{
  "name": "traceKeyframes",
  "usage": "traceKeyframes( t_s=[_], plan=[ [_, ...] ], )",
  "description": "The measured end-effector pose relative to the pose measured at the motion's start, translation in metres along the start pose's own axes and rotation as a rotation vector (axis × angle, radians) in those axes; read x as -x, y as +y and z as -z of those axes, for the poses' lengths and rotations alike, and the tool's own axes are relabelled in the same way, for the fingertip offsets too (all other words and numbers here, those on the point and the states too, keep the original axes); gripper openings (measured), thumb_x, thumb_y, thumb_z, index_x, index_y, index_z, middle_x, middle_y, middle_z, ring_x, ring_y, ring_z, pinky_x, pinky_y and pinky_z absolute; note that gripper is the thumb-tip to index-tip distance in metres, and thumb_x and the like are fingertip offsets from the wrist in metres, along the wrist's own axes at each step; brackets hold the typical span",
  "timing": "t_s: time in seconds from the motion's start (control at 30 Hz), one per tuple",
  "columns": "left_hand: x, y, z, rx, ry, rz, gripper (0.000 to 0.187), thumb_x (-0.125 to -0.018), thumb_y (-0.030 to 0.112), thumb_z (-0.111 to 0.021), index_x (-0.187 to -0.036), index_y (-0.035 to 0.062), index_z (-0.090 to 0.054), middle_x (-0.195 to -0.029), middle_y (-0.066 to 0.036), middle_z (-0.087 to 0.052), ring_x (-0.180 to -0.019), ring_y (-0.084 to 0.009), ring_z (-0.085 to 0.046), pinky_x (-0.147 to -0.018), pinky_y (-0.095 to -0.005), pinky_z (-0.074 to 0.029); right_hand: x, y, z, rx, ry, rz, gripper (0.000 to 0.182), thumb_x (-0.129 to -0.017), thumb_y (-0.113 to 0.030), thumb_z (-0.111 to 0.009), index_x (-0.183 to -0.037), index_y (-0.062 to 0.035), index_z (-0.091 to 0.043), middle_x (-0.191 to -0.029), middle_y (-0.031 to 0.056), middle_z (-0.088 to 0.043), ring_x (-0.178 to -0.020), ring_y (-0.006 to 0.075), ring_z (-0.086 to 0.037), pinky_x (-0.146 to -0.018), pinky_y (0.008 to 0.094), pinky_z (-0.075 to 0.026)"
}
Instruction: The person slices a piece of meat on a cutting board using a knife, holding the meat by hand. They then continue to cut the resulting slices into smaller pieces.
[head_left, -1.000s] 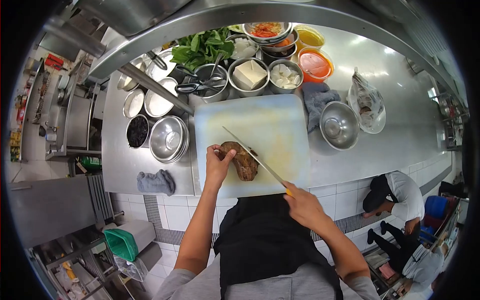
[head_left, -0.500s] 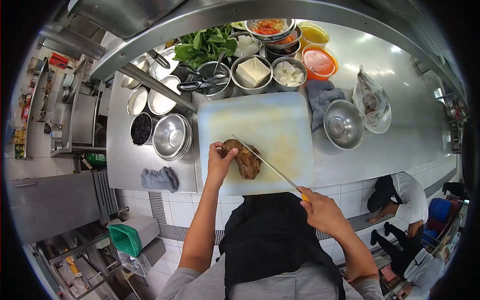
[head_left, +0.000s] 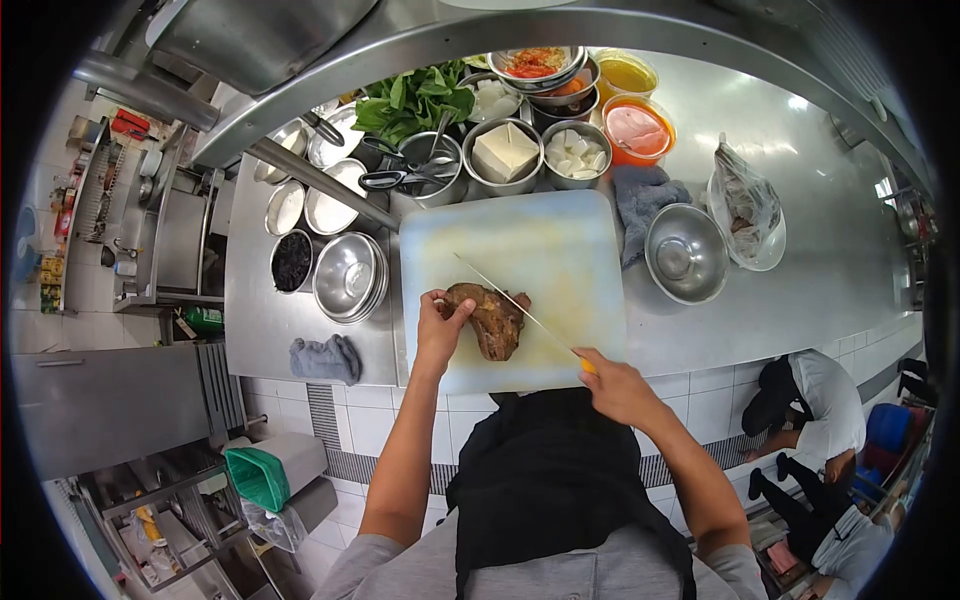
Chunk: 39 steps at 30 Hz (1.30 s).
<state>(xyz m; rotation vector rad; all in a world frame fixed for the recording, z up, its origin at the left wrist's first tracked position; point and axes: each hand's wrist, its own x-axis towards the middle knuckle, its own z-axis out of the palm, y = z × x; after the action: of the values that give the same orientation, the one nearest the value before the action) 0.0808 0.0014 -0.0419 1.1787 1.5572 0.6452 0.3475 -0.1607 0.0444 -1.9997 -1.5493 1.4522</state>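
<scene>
- Brown slab of cooked meat (head_left: 488, 318) lying on the near half of the white cutting board (head_left: 520, 240), long axis running from the board's left-centre down toward its near edge.
- Left hand (head_left: 438, 325) clamped on the meat's left end, fingers (head_left: 432, 300) curled over the top, thumb pressed against the side; closed on the meat, pinning it to the board.
- Right hand (head_left: 612, 385) just off the board's near right corner, wrapped tight round a yellow handle, only a sliver of it showing.
- Long thin knife (head_left: 505, 298) slanting from that handle up and left, blade crossing over the meat's right portion, tip reaching toward the board's middle.
- Blade set across the meat's long axis, not along it; right of the holding fingers, with a stretch of meat between edge and fingertips.
- Contact between edge and meat: cannot tell for sure, blade looks laid on or just above the top surface.
- Left hand the nearer one to the meat, in fact on it; right hand well clear, reaching it only through the blade.
- Beyond the board's far edge: steel bowl with a tofu block (head_left: 503, 152), another with scissors (head_left: 405, 178).
- Right of the board: grey cloth (head_left: 645, 195) and upturned steel bowl (head_left: 684, 252) on the steel worktop (head_left: 820, 250).
</scene>
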Motion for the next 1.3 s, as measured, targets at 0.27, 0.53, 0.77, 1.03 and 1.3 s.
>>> traceKeyframes(
  t_s=[0.27, 0.53, 0.77, 1.03, 1.3],
  plan=[
    [-0.008, -0.012, 0.007, -0.004, -0.055, 0.000, 0.059, -0.089, 0.024, -0.080, -0.129, 0.0033, -0.042, -0.104, -0.008, -0.058, -0.091, -0.0148, -0.059, -0.077, -0.0294, -0.052, 0.039, 0.035, 0.018, -0.163, -0.130, -0.230, 0.043, -0.101, -0.022, -0.056, -0.143, -0.0138, -0.050, -0.091, 0.0198, -0.070, -0.090, 0.0414, -0.067, -0.082, 0.0454, -0.050],
    [0.004, -0.018, 0.004, 0.060, 0.008, -0.144, 0.060, -0.085, 0.028, -0.083, -0.125, 0.0027, -0.047, -0.109, -0.008, -0.058, -0.094, -0.0175, -0.058, -0.082, -0.0312, -0.050, 0.029, 0.040, -0.026, -0.235, 0.096, -0.083, 0.043, -0.101, -0.023, -0.057, -0.142, -0.0130, -0.052, -0.095, 0.0250, -0.068, -0.090, 0.0426, -0.066, -0.083, 0.0433, -0.050],
    [0.010, -0.014, 0.020, -0.111, -0.061, -0.070, 0.060, -0.083, 0.028, -0.085, -0.122, 0.0039, -0.046, -0.110, -0.011, -0.058, -0.095, -0.0182, -0.060, -0.084, -0.0311, -0.051, 0.039, 0.041, -0.027, -0.247, 0.148, -0.103, 0.043, -0.099, -0.021, -0.059, -0.141, -0.0127, -0.052, -0.098, 0.0277, -0.068, -0.094, 0.0459, -0.065, -0.084, 0.0461, -0.050],
    [0.023, -0.006, 0.040, -0.099, -0.341, -0.148, 0.079, -0.079, 0.029, -0.088, -0.142, 0.0072, -0.046, -0.114, -0.014, -0.063, -0.106, -0.0184, -0.063, -0.092, -0.0335, -0.052, 0.031, 0.036, -0.031, -0.207, 0.175, -0.089, 0.043, -0.099, -0.020, -0.059, -0.141, -0.0122, -0.052, -0.102, 0.0284, -0.068, -0.098, 0.0470, -0.065, -0.085, 0.0477, -0.050],
    [0.051, 0.010, 0.030, -0.194, -0.193, -0.210, 0.056, -0.077, 0.029, -0.089, -0.123, 0.0096, -0.065, -0.091, -0.010, -0.072, -0.081, -0.0146, -0.069, -0.075, -0.0297, -0.056, 0.030, 0.028, -0.034, -0.119, 0.237, 0.007, 0.043, -0.098, -0.019, -0.060, -0.139, -0.0079, -0.052, -0.102, 0.0286, -0.068, -0.097, 0.0467, -0.065, -0.085, 0.0492, -0.051]
  ],
)
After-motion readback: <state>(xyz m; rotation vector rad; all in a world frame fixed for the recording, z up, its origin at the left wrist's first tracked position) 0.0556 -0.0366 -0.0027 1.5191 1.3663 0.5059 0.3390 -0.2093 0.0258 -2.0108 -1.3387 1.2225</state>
